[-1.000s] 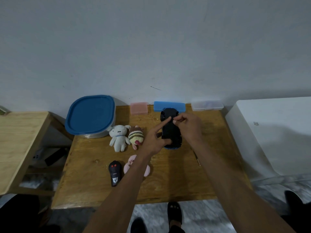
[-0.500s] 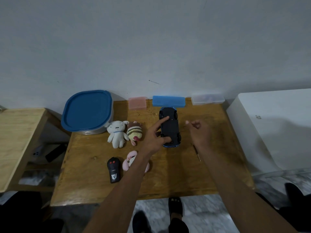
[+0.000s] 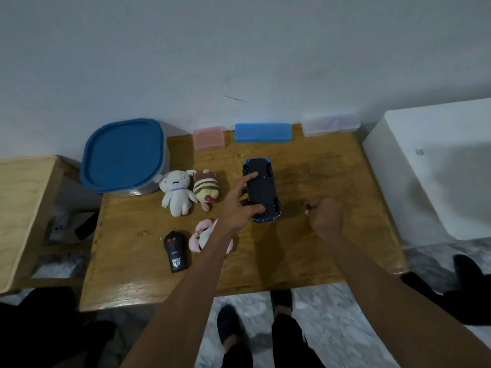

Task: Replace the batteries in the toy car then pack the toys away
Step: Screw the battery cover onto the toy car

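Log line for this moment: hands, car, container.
left hand: holding upside-down toy car on table | right hand: closed, beside car, contents unseen | container: lid on

Beside the blue-lidded container [image 3: 123, 155], a white plush [image 3: 176, 193], a brown-and-cream striped plush [image 3: 206, 187], and a black-bottomed, blue-edged toy car [image 3: 261, 191].

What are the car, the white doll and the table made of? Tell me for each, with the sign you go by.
Car: looks like hard plastic, matt black underside with glossy blue edges at both ends.
White doll: soft plush fabric, going by its fuzzy, rounded limbs.
Table: wood, probably varnished; grain shows and the front edge reflects light.
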The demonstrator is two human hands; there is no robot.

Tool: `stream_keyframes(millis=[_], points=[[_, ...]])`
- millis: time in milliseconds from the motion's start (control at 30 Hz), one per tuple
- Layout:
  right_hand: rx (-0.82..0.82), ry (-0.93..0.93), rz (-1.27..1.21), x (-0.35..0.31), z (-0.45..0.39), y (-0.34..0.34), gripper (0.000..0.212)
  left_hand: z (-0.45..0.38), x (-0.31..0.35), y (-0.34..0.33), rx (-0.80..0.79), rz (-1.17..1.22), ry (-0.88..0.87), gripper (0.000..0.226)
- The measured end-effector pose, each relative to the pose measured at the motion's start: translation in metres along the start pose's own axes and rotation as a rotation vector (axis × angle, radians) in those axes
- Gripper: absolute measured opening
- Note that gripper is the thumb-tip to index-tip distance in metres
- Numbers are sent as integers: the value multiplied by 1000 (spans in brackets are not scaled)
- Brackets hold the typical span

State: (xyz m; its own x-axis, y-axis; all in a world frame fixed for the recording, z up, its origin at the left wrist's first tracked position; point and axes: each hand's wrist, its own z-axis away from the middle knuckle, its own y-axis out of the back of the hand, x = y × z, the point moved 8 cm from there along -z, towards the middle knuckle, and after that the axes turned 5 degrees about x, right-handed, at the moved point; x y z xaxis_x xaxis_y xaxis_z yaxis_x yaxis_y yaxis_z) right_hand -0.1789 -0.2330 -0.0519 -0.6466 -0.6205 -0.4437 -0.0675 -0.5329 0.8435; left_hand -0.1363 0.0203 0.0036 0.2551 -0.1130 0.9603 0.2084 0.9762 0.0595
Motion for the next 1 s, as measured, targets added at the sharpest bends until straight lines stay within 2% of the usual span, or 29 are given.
stream_keyframes(millis=[133,267,333,433,633,833,1000], points=[[12,-31,-141,-6,-7,7,15,1,4,-3,-12,6,1,80],[47,25,-569,-45,-1,39,6,1,13,-4,-13,26,5,81],[80,64,-767,-71,8,64,12,0,19,-4,-19,29,-3,80],[59,112,-973,-107,23,93,6,1,28,-4,-29,25,-17,80],[28,236,-961,-148,45,108,6,3,43,-5,-31,2,-47,81],[67,336,-853,-156,47,105,6,5,50,-2,-28,12,-59,79],[69,351,-849,-159,46,107,3,3,52,1,-25,22,-66,80]])
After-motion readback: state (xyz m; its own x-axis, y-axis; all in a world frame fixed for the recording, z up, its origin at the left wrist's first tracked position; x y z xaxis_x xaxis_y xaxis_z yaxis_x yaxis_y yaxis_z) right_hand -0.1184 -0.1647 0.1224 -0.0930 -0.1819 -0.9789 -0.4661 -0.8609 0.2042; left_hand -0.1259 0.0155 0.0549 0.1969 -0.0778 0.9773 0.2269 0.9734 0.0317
